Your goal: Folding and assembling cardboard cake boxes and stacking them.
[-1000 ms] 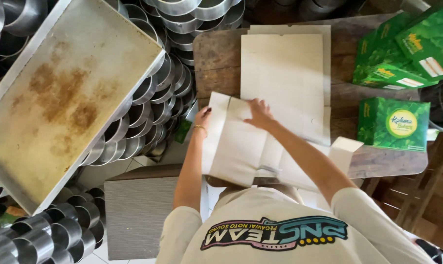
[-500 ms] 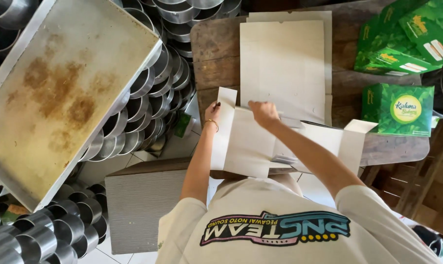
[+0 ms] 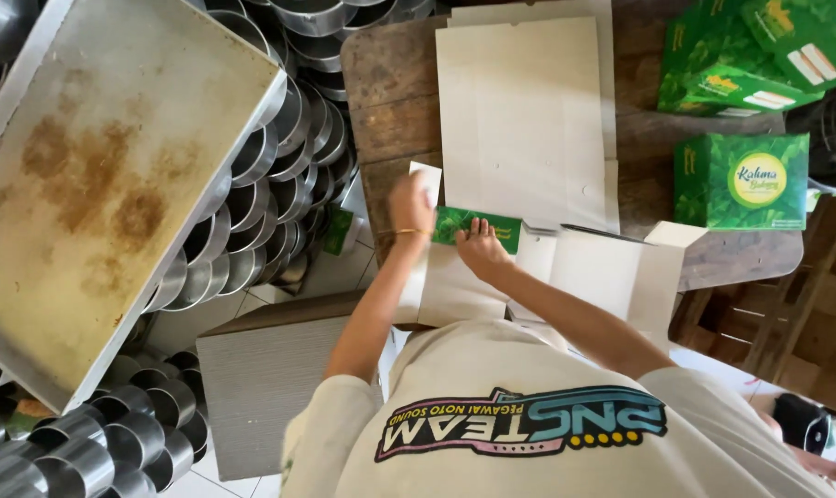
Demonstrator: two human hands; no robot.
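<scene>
Currently both hands, left (image 3: pixel 411 205) and right (image 3: pixel 481 249), pinch the half-folded box (image 3: pixel 529 272) at the surface (image 3: pixel 390 92) edge; uneven pressure could crease a flap (image 3: pixel 478 226) crooked.

Your worktop (image 3: pixel 390 83) runs across the upper middle of the view. On it, straight ahead of you, lies a stack of flat card sheets (image 3: pixel 524 111). Just below that stack, at the near edge of the worktop, sits the unfolded carton blank (image 3: pixel 584 272), with one flap (image 3: pixel 476 226) turned up. Your left hand (image 3: pixel 411 203) rests at the blank's left end; your right hand (image 3: pixel 481 251) lies on the flap, just beside it. To the right stand finished boxes (image 3: pixel 741 180), more behind them. Left of the worktop lie stacked round tins (image 3: pixel 280 175), with a flat baking tray (image 3: pixel 95 175) on top.
</scene>
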